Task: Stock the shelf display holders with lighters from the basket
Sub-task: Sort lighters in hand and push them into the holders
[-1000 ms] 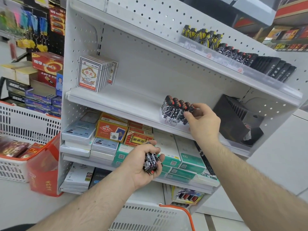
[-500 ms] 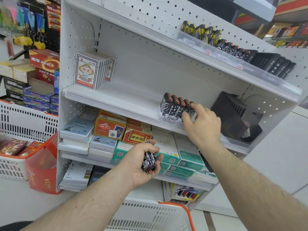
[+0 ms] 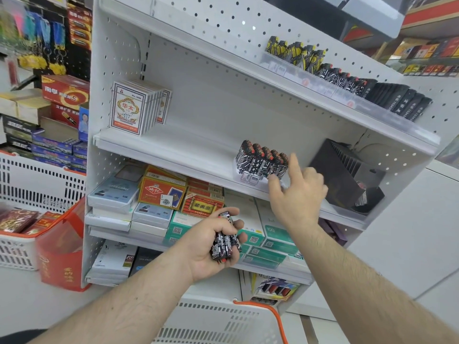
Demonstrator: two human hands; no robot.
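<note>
Standing in a shop, a white pegboard shelf unit [image 3: 223, 100] is carrying card packs [image 3: 135, 109] far left and boxes below. A row of lighters [image 3: 260, 161] is standing on the middle shelf. The right hand [image 3: 296, 192], fingers loosely spread and holding nothing, is reaching just beside that row. The left hand [image 3: 211, 242] is gripping a bunch of lighters [image 3: 224, 239] lower, near the white basket [image 3: 223, 321].
</note>
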